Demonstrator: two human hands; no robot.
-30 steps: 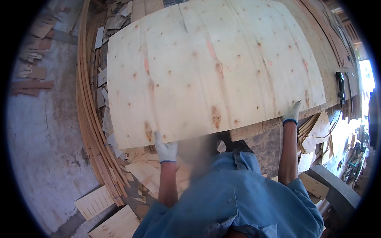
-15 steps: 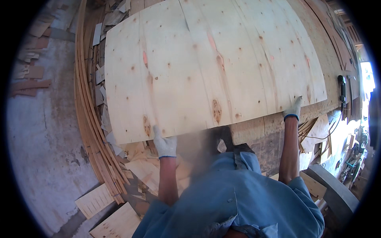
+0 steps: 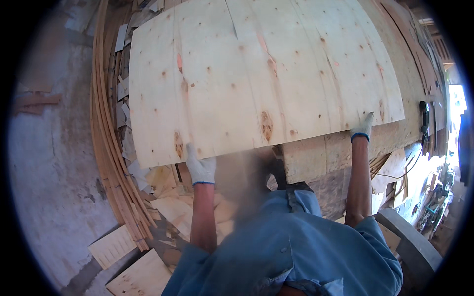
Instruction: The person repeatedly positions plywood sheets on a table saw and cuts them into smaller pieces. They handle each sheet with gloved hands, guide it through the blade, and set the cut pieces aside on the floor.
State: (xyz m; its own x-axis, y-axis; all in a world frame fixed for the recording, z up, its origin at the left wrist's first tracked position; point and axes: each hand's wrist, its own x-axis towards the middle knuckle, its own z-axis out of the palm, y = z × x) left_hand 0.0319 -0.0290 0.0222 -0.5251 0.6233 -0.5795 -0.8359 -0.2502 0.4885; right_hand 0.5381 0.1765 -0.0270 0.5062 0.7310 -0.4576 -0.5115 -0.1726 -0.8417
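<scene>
A large pale plywood sheet (image 3: 222,79) with brown knots and a few reddish streaks spreads across the upper middle. Its near edge runs slightly tilted, lower at the left. My left hand (image 3: 201,167), in a white knit glove with a blue cuff, grips that edge near the left corner, thumb on top and fingers hidden beneath. Close to the right corner, my right hand (image 3: 362,127), gloved alike, holds the same edge with its thumb on the upper face. Beneath the sheet's right part lies a thick wooden stack or bench (image 3: 308,160).
Long thin wood strips (image 3: 106,128) run along the left side, beside scattered veneer scraps (image 3: 123,89). Cut boards (image 3: 140,274) lie at lower left. A black-handled tool (image 3: 423,118) with a cable rests at right, above a grey curved object (image 3: 410,237). Pale wall or floor (image 3: 44,197) fills the far left.
Both hands and the sheet's near edge have shifted a little farther from me. Both hands keep their hold on the sheet.
</scene>
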